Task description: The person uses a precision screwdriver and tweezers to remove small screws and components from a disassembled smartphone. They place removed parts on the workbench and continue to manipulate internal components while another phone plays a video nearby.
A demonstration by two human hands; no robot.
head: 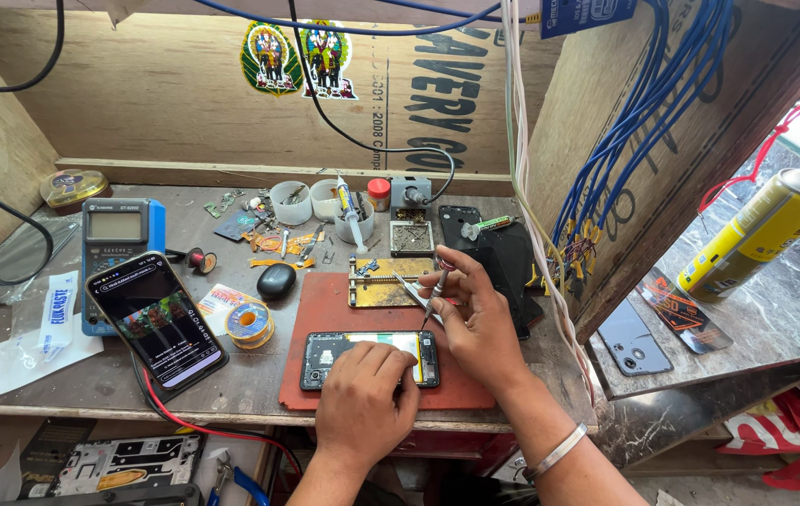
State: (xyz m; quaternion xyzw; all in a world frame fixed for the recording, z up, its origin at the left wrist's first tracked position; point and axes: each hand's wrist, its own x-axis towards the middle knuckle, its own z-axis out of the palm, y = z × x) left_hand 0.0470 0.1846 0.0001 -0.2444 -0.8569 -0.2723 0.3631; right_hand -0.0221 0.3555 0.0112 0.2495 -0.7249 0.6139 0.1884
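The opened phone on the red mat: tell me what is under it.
The opened phone lies flat on the red mat, which rests on the wooden bench. The left hand covers its near edge, so that part is hidden.

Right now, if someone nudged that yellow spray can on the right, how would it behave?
The yellow spray can lies on its side on the marble shelf, so it would probably roll. Its smooth round body may feel slippery, and it looks stiff, not floppy.

The left hand (362, 398) is pressing down, fingers curled. The right hand (475, 314) is pinching just beside it, wrist bent
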